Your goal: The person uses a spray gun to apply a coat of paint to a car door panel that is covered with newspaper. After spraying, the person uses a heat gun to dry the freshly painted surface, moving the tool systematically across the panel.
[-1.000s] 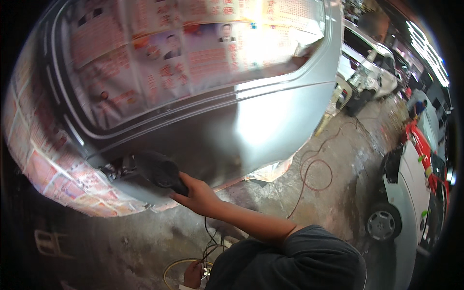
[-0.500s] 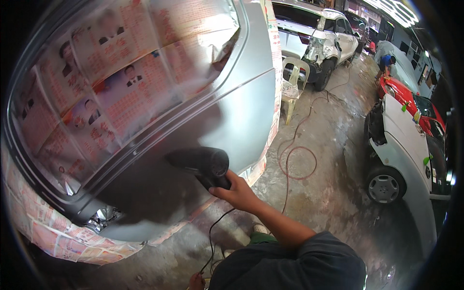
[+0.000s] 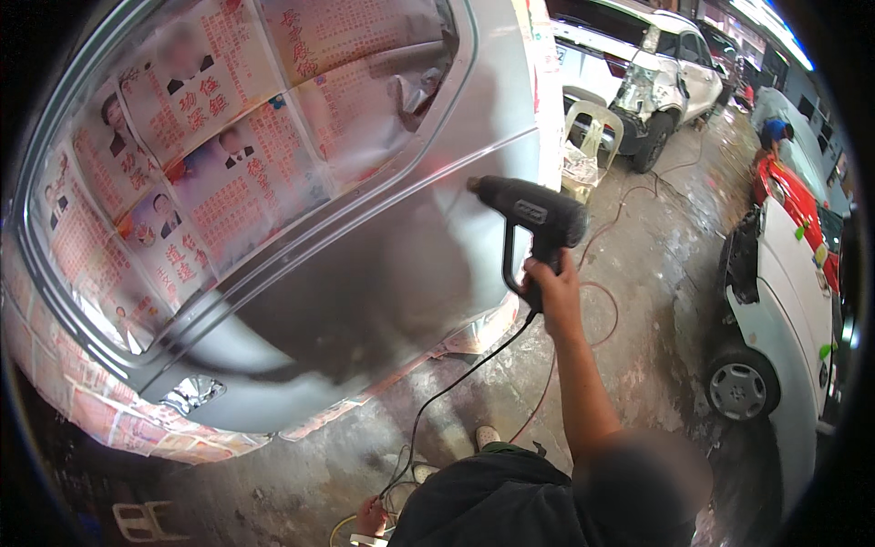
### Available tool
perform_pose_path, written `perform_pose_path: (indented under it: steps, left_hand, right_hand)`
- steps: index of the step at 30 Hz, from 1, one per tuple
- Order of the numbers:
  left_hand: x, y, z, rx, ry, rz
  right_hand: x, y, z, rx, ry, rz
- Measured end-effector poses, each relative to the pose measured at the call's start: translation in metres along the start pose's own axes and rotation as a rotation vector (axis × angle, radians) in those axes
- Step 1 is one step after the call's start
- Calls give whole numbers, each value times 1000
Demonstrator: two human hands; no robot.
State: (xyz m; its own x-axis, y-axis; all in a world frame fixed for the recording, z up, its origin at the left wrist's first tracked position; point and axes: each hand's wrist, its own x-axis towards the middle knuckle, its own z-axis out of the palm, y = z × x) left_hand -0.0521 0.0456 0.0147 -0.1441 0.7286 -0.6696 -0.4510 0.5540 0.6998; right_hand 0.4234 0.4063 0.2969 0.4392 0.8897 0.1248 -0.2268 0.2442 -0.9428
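My right hand (image 3: 552, 287) grips a black heat gun (image 3: 538, 214) by its handle, its nozzle pointed left toward a silver-grey vehicle panel (image 3: 392, 283), near the creased ridge below the window. Printed paper (image 3: 228, 210) covers that window and wraps the vehicle's lower body. A black cord (image 3: 474, 366) runs from the gun down to my left hand (image 3: 370, 515) at the bottom edge, whose fingers are closed on cable; exactly which cables is hard to make out. A crumpled silver foil patch (image 3: 187, 392) sits low on the panel.
A plastic chair (image 3: 611, 123) stands beside a damaged white car (image 3: 693, 55). A white car body (image 3: 784, 301) and red car (image 3: 784, 187) line the right, with another person (image 3: 775, 132) bent over. A hose (image 3: 612, 324) loops on the concrete floor (image 3: 647, 356); a small stool (image 3: 137, 520) is lower left.
My right hand has carried the heat gun from the panel's lower left up and right, toward the upper right part near the ridge. The view has also shifted. My left hand stays low.
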Motion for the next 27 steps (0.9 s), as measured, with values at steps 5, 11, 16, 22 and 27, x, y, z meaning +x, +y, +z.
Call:
perform_pose_path:
  steps: [5, 11, 16, 22, 27]
  left_hand:
    - [-19, 0, 30, 457, 107, 90]
    - [-34, 4, 52, 585, 169, 122]
    - [-39, 2, 51, 502, 117, 167]
    - [-35, -13, 11, 455, 91, 198]
    - [-48, 10, -5, 579, 106, 208]
  right_hand:
    - [54, 4, -32, 122, 147, -60]
    - [88, 7, -69, 198, 231, -101]
    - [73, 14, -77, 174, 168, 9]
    - [25, 35, -54, 125, 129, 74]
    - [-34, 35, -8, 56, 19, 61]
